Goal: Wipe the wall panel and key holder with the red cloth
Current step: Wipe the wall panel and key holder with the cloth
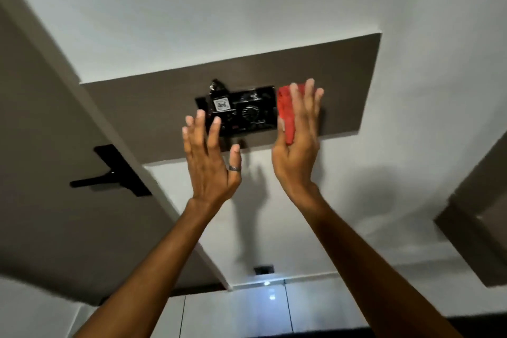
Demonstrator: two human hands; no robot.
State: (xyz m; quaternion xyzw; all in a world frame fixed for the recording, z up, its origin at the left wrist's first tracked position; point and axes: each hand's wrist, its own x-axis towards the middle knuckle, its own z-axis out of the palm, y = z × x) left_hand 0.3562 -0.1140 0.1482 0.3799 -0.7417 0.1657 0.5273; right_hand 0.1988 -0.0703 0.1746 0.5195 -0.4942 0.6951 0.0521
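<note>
My right hand presses the folded red cloth flat on the brown wall panel; left hand is released, near the black key holder, probably steadying.

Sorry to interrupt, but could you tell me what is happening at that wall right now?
A person is cleaning a brown wall panel that carries a black key holder. The right hand presses a folded red cloth flat against the panel just right of the holder. The left hand is open, its fingers spread over the holder's left end, holding nothing. A black door handle shows on the door to the left.
</note>
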